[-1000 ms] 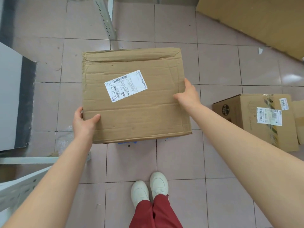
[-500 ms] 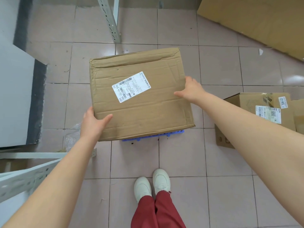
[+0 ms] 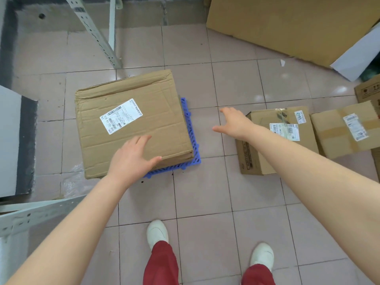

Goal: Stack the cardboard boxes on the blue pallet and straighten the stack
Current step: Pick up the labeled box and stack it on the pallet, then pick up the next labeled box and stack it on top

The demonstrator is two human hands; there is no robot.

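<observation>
A large flat cardboard box with a white label lies on the blue pallet, overhanging it to the left; only the pallet's right and front edges show. My left hand rests palm down on the box's near edge, fingers spread. My right hand hovers open over the floor between the pallet and a smaller labelled box standing on the tiles to the right. A taped box sits beside that one.
Metal shelf uprights stand behind the pallet, and a shelf frame runs at the near left. A big cardboard sheet leans at the far right. A grey panel is on the left. My feet stand on the tiles.
The box went down onto the pallet. My right hand let go of its right edge and moved right toward the smaller box. My left hand shifted onto the box's top near edge.
</observation>
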